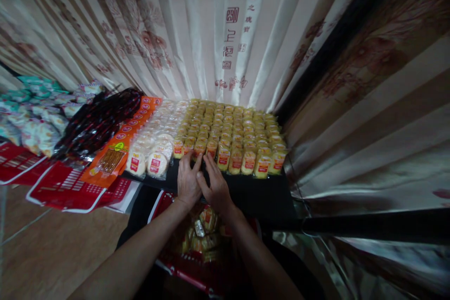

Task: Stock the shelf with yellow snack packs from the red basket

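Note:
Yellow-wrapped snack packets with red labels stand in close rows on a black tabletop. My left hand reaches to the front row, its stretched fingers resting against the lower part of the packets. Beside it, my right hand also has its fingers extended, with the tips at the neighbouring packets. The thumbs point toward each other, close together. Neither hand appears to grip a packet. Below my forearms, a red bag holds more yellow packets, partly hidden by my arms.
Round white crackers in clear wrappers lie left of the yellow rows. Further left are an orange snack packet, dark-wrapped sticks and pale green-white packets. Red bags hang at the front edge. A printed curtain rises behind.

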Demonstrator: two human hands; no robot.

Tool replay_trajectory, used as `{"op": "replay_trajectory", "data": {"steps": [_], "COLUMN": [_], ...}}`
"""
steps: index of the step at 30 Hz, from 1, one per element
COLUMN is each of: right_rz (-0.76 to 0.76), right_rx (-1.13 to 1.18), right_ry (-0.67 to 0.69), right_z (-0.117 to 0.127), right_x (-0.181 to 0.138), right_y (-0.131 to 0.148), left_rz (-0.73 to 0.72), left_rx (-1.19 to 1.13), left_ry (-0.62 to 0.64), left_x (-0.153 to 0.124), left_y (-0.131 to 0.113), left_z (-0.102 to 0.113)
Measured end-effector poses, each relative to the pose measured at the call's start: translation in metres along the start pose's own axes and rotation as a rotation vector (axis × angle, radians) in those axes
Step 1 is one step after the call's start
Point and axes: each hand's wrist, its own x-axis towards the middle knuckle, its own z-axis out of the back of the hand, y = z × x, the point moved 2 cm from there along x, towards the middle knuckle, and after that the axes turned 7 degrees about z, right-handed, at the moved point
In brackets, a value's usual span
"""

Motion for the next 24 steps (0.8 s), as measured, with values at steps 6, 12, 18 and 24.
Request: {"op": "replay_trajectory", "data": {"steps": [6,12,18,24], "right_rz": [0.065,0.103,0.141,0.151], "right_rx": [-0.093,-0.114,-0.132,-0.192], "right_ry": [-0.042,-0.118,-0.078,0.003], "right_z": [-0.001,-0.006,-0.011,-0.011], "right_x": [-0.001,-0.002,-0.004,-0.004], "right_y": [0.005,0.000,-0.009,-0.005], "left_rz": [0.020,0.050,0.053,0.052], "left_rx": [-0.057,-0.071,-0.155,-0.212], "left_ry": [0.027,0.071,0.018,-0.038], "left_x": [0.001,0.003,0.003,0.003], "left_y": [0.001,-0.003,0.000,0.002], "left_z": [-0.001,0.002,0.001,0.000]}}
